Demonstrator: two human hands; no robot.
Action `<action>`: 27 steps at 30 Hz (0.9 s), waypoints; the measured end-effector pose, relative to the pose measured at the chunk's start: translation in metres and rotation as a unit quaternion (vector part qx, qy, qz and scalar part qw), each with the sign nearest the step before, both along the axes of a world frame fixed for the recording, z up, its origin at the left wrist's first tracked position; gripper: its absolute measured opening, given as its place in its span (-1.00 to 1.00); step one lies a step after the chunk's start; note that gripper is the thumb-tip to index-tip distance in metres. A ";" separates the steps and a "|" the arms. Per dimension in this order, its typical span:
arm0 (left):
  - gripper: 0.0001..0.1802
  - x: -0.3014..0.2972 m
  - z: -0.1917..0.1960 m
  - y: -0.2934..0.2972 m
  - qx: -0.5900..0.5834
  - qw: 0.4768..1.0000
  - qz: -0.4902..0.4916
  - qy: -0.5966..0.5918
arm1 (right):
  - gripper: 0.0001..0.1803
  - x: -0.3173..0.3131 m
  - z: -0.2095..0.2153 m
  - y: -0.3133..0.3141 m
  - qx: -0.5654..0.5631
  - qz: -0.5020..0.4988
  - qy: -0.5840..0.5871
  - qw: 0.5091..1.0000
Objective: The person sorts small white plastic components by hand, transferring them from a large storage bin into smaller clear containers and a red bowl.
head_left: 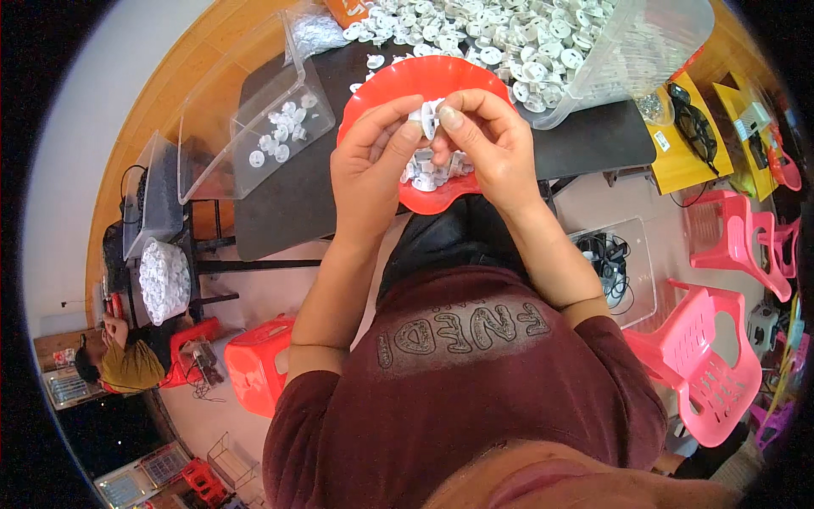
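Between the fingertips of both hands is a small white plastic part with a round disc (pixel 428 119). My left hand (pixel 370 154) pinches it from the left side, thumb and forefinger closed. On the other side my right hand (pixel 496 146) is closed on the same part, thumb uppermost. Both hands are above a red bowl with a wavy rim (pixel 415 72), which sits at the table's near edge. Inside the bowl lie many similar white parts (pixel 431 172), partly hidden by my hands.
A large heap of white disc parts (pixel 475 25) covers the far table beside a clear plastic bin (pixel 632 55). Another clear bin (pixel 242 140) at left holds several parts. Pink chairs (pixel 712 356) stand at right, a red stool (pixel 254 365) at left. Another person (pixel 131 365) sits far left.
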State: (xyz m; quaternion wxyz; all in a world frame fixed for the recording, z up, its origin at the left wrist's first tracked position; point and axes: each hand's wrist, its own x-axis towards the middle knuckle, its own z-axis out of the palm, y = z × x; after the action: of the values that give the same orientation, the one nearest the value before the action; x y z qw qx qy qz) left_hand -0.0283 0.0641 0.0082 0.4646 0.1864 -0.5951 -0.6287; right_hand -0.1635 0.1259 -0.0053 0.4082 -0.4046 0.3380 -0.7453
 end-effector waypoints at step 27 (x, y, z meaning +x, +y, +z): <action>-0.74 -0.011 -0.012 0.006 -0.100 0.989 0.105 0.002 | -0.85 0.022 0.001 -0.007 0.015 -0.112 0.028 0.993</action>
State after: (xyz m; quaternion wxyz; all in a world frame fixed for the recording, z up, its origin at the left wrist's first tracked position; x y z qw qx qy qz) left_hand -0.0390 0.0705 -0.0038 0.5454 0.1998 -0.6312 -0.5141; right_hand -0.1411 0.1191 -0.0047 0.3184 -0.3791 0.4035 -0.7695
